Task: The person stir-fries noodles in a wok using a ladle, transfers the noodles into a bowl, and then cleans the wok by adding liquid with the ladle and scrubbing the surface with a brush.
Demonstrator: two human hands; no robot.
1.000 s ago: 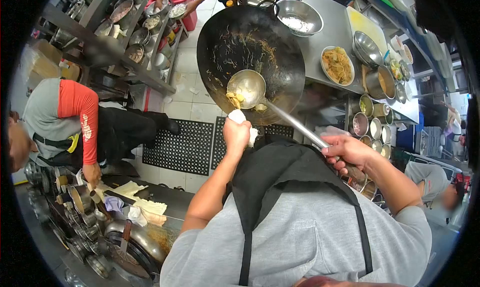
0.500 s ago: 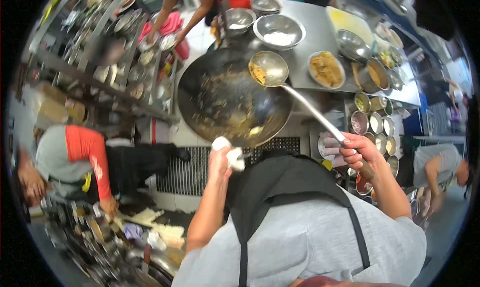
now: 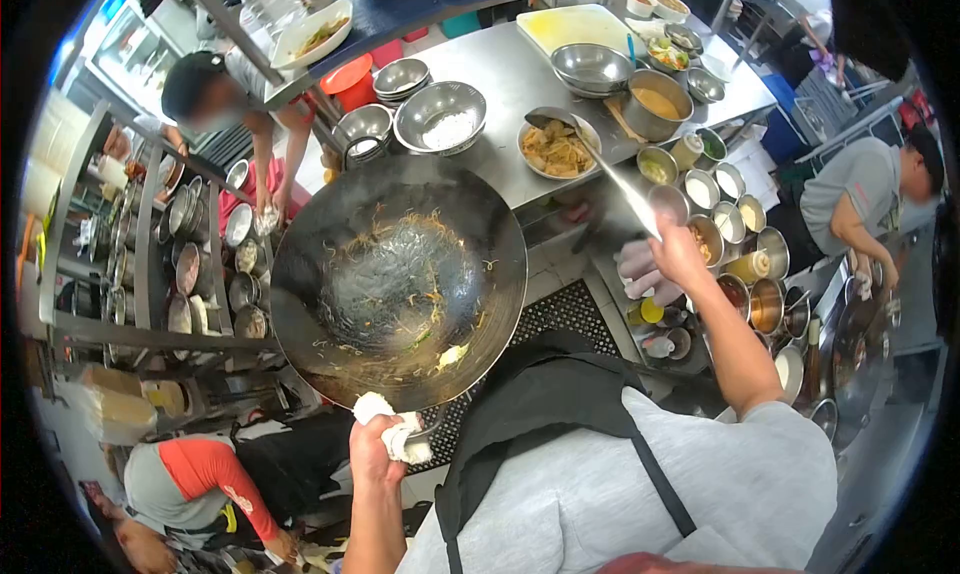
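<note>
My left hand (image 3: 375,452) is closed round the handle of a large black wok (image 3: 400,274), with a white cloth (image 3: 402,436) between palm and metal. Bits of noodle and greens cling to the wok's inside. In my right hand (image 3: 680,254) is the long handle of a ladle (image 3: 620,186); its bowl is over a dish of cooked noodles (image 3: 562,150) on the steel counter. Part of the food is hidden under the ladle's bowl.
Steel bowls (image 3: 440,117) and a pot of yellow-brown liquid (image 3: 656,104) stand on the counter (image 3: 490,54). Several seasoning tins (image 3: 730,222) line the right side. Co-workers are at left (image 3: 200,474), upper left (image 3: 215,89) and right (image 3: 850,194). A black perforated mat (image 3: 565,324) lies on the floor.
The ladle's bowl has gone from over the wok to over the dish of noodles. In view, the wok and my left hand have shifted left and down as the camera turned.
</note>
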